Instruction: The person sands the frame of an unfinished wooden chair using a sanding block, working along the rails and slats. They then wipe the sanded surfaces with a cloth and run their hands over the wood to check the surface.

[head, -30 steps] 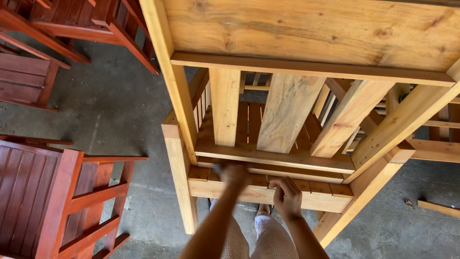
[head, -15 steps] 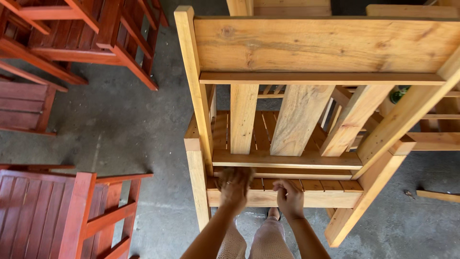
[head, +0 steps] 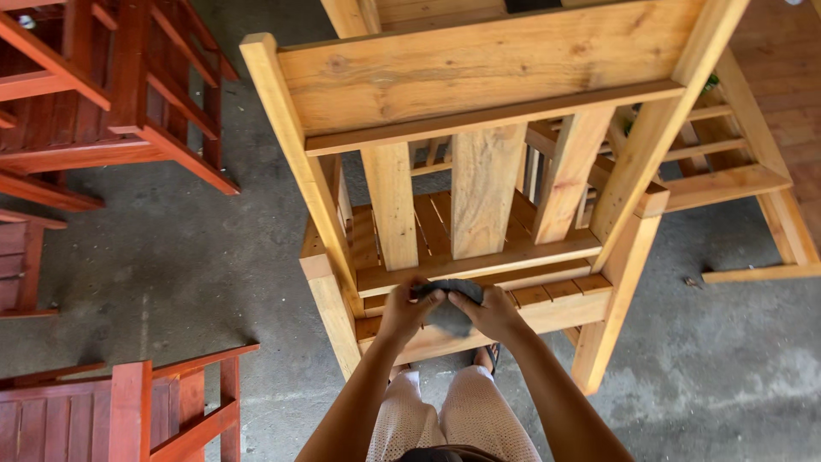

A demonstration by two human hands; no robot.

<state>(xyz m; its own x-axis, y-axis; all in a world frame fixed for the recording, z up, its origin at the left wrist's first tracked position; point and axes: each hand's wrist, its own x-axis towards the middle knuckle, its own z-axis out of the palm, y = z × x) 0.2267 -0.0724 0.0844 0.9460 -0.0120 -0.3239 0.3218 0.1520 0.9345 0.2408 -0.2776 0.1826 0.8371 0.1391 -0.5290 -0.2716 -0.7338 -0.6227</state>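
Both hands, left (head: 404, 310), right (head: 491, 312), grip dark pad (head: 451, 299) between them, over chair (head: 479, 77)

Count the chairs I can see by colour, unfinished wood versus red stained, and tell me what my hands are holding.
Unfinished wooden chairs: 2
Red-stained chairs: 3
Dark pad: 1, held by left hand and right hand
Total: 6

Red-stained wooden chairs (head: 111, 94) are seen at the upper left, another red chair (head: 128, 411) at the lower left. A loose wooden strip (head: 757, 274) is laid on the concrete floor (head: 171, 265).
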